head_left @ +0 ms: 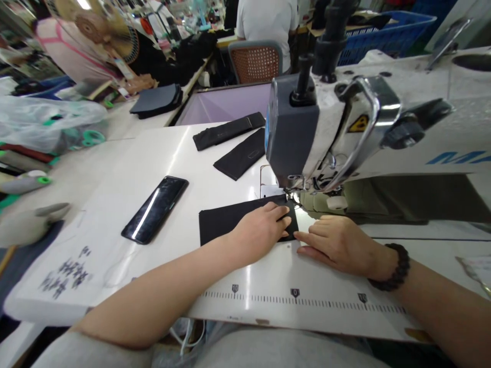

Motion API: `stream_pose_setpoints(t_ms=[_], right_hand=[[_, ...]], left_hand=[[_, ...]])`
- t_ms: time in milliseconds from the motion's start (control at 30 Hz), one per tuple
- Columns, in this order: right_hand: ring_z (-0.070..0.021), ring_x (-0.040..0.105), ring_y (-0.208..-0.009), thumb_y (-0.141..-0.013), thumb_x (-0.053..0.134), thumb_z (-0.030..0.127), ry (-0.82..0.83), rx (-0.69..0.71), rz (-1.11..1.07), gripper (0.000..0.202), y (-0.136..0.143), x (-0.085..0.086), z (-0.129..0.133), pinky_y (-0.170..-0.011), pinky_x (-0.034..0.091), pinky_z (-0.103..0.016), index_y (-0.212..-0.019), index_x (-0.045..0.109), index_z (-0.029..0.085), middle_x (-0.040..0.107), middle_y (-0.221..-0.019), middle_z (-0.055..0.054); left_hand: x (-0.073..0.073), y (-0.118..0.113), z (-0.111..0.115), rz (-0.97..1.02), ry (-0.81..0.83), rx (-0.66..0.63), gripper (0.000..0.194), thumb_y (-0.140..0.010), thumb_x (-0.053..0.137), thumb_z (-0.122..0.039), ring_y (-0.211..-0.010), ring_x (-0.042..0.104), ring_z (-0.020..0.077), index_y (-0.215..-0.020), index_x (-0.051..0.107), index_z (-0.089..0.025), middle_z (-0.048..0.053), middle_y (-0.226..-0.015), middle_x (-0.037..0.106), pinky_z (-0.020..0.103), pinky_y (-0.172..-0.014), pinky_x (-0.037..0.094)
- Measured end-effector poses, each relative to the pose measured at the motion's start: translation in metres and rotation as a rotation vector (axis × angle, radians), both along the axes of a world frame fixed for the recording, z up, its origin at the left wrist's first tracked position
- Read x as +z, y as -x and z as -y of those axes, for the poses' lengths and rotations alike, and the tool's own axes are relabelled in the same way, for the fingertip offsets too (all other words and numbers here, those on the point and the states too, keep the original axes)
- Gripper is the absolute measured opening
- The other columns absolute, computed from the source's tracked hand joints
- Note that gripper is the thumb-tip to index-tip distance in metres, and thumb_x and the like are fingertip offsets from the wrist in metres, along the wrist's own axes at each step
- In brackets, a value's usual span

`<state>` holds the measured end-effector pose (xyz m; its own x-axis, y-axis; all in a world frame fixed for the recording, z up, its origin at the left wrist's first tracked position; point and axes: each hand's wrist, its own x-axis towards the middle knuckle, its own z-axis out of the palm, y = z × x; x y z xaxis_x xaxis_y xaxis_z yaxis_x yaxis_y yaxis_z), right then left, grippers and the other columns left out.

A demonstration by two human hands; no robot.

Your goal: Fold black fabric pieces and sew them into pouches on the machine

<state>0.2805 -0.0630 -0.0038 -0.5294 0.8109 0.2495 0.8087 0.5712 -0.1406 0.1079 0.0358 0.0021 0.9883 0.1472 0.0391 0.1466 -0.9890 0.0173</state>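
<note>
A folded black fabric piece (220, 221) lies on the white machine table, its upper right corner under the needle area of the sewing machine (293, 133). My left hand (264, 227) rests on top of the fabric near its right end, palm down, fingers bent a little and apart. At the fabric's lower right corner, the stretched index finger of my right hand (333, 243) touches the edge. The thumb lies just below, apart from that finger, and the other fingers are curled in. Nothing shows between the fingers of either hand. A dark braided bracelet (395, 267) circles my right wrist.
Two black fabric pieces (230, 130) lie behind. A smartphone (155, 209) is to the left. Olive fabric (414, 197) lies under the machine arm. A printed ruler (295, 296) runs along the front edge. Thread cones (28, 183) stand far left. Co-workers sit beyond.
</note>
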Motion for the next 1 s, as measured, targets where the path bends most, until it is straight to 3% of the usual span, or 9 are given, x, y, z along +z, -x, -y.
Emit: stream_pose_setpoints(t_ms=[167,333,467,667,833,1000], right_hand=[[-0.0134,0.047,-0.054,-0.087,0.040,0.035,-0.007,-0.010,0.033,0.031,0.001,0.000,0.000,-0.054,0.030,-0.028,-0.086,0.063,0.014,0.055,-0.057,-0.001],[-0.0126,0.047,-0.053,-0.089,0.036,0.037,-0.030,-0.044,0.053,0.035,0.002,-0.002,-0.001,-0.052,0.027,-0.028,-0.090,0.063,0.014,0.055,-0.056,0.000],[-0.0127,0.048,-0.052,-0.089,0.033,0.038,-0.017,-0.093,0.063,0.038,0.002,-0.004,-0.003,-0.052,0.026,-0.028,-0.092,0.062,0.015,0.055,-0.056,0.000],[-0.0125,0.051,-0.055,-0.089,0.032,0.041,-0.002,-0.178,0.095,0.039,0.000,-0.009,-0.007,-0.051,0.027,-0.027,-0.098,0.061,0.016,0.059,-0.060,-0.002],[-0.0140,0.055,-0.056,-0.089,0.033,0.041,0.006,-0.258,0.125,0.039,0.002,-0.009,-0.011,-0.050,0.028,-0.027,-0.103,0.058,0.016,0.063,-0.067,-0.003],[-0.0152,0.056,-0.054,-0.086,0.041,0.039,-0.022,-0.335,0.153,0.035,0.006,-0.010,-0.012,-0.048,0.028,-0.027,-0.105,0.058,0.015,0.064,-0.066,-0.002]], left_hand=[[0.000,0.002,0.000,-0.002,0.004,-0.030,0.025,-0.088,0.041,-0.022,-0.100,0.050,0.0217,-0.101,0.055,-0.006,0.014,-0.112,0.054,0.033,-0.085,0.042],[0.006,0.010,0.010,-0.033,0.108,-0.058,0.024,-0.087,0.039,-0.015,-0.100,0.051,0.0204,-0.103,0.054,-0.007,0.011,-0.111,0.055,0.032,-0.084,0.046],[0.004,0.014,0.012,0.004,0.078,-0.059,0.028,-0.087,0.038,-0.015,-0.104,0.050,0.0202,-0.108,0.052,-0.004,0.011,-0.112,0.055,0.031,-0.091,0.043],[-0.003,0.010,0.002,0.054,0.018,-0.089,0.030,-0.085,0.038,-0.012,-0.110,0.047,0.0196,-0.110,0.050,0.000,0.014,-0.114,0.054,0.029,-0.100,0.035],[-0.004,0.006,-0.007,0.066,0.058,-0.055,0.029,-0.087,0.035,-0.012,-0.111,0.046,0.0193,-0.109,0.051,-0.001,0.014,-0.113,0.054,0.029,-0.100,0.036],[-0.007,0.002,-0.018,0.076,0.133,-0.004,0.025,-0.083,0.045,-0.012,-0.112,0.044,0.0201,-0.105,0.052,-0.003,0.013,-0.112,0.053,0.029,-0.098,0.037]])
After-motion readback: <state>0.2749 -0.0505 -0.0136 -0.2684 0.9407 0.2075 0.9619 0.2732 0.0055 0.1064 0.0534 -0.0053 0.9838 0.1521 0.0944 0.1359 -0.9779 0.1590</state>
